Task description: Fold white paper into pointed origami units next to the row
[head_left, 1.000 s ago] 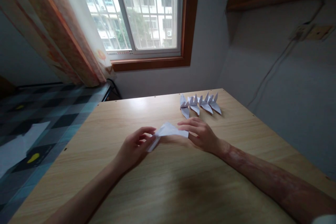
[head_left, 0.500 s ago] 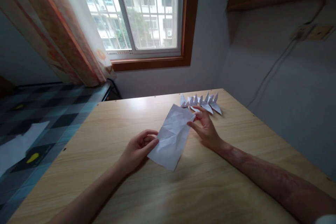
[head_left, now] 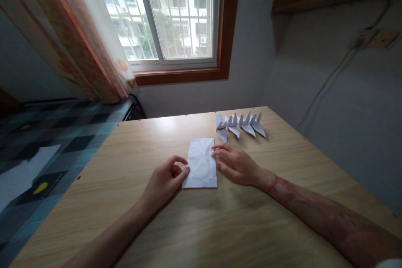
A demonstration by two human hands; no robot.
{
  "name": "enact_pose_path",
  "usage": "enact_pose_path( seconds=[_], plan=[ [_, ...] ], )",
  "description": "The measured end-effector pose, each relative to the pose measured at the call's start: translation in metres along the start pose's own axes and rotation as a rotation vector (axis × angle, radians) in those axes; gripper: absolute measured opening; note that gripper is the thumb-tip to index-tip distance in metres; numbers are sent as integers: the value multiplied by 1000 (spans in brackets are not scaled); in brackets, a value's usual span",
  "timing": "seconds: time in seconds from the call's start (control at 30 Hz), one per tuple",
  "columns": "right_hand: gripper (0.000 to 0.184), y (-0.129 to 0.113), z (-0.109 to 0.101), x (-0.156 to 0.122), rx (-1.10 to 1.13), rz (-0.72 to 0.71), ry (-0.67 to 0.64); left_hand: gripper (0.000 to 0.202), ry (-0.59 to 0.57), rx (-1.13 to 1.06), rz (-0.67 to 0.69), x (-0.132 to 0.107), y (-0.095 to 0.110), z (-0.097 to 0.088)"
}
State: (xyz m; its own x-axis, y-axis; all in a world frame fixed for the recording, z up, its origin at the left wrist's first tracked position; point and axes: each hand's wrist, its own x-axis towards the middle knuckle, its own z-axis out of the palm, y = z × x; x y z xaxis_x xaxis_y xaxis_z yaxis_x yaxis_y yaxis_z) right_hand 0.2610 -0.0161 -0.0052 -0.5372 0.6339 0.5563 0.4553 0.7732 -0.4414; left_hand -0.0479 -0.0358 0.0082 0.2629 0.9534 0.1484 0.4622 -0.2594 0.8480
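Observation:
A creased white sheet of folded paper (head_left: 201, 165) lies upright-oriented on the wooden table in front of me. My left hand (head_left: 169, 176) is at its left edge, with thumb and index finger curled together on that edge. At the right edge, my right hand (head_left: 236, 164) rests with fingers stretched out and fingertips touching the paper. Just beyond it stands a row of several folded white paper cranes (head_left: 241, 125), with pointed tips up and flaps spread on the table.
The wooden table (head_left: 141, 146) ends at a wall below a barred window (head_left: 185, 16). To the left is a checked bed cover (head_left: 81, 121) with loose white paper (head_left: 28, 169) on it. A cable (head_left: 326, 79) hangs along the right wall.
The paper has come down from a tilted, raised position to lie straight on the table. My right hand has let go of its upper corner and moved down along the right edge.

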Motion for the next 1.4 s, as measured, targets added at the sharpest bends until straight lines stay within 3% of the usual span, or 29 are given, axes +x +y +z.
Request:
enact_pose_path(
  seconds=[0.17,0.33,0.47,0.6,0.7,0.77,0.87,0.97,1.13,1.27,1.4],
  plan=[
    [40,-1,-2,-1,-55,-28,20,29,76,63,-12,0,3,-1],
    [66,1,0,-3,-95,-104,-35,36,238,101,-63,3,-2,-5],
    [67,1,0,-1,-76,-112,-43,39,358,111,-114,9,-13,-11],
    [64,-1,0,1,-62,-76,-47,41,404,101,-128,13,-15,-14],
    [64,-1,0,0,-55,-51,-43,37,426,159,-47,13,-10,-13],
    [61,0,1,0,-46,-42,-50,32,390,257,102,13,-9,-11],
    [56,0,0,0,-53,-42,-74,27,219,419,294,11,-9,-8],
    [57,1,0,0,-73,-50,-96,31,48,555,374,7,-6,-5],
    [60,3,1,-1,-101,-46,-100,39,-109,654,505,-4,9,-3],
    [62,3,2,-1,-119,-62,-119,36,-175,619,541,-6,14,-2],
    [49,1,-1,1,-152,-61,-117,35,-146,649,555,-5,12,-1]
  ],
)
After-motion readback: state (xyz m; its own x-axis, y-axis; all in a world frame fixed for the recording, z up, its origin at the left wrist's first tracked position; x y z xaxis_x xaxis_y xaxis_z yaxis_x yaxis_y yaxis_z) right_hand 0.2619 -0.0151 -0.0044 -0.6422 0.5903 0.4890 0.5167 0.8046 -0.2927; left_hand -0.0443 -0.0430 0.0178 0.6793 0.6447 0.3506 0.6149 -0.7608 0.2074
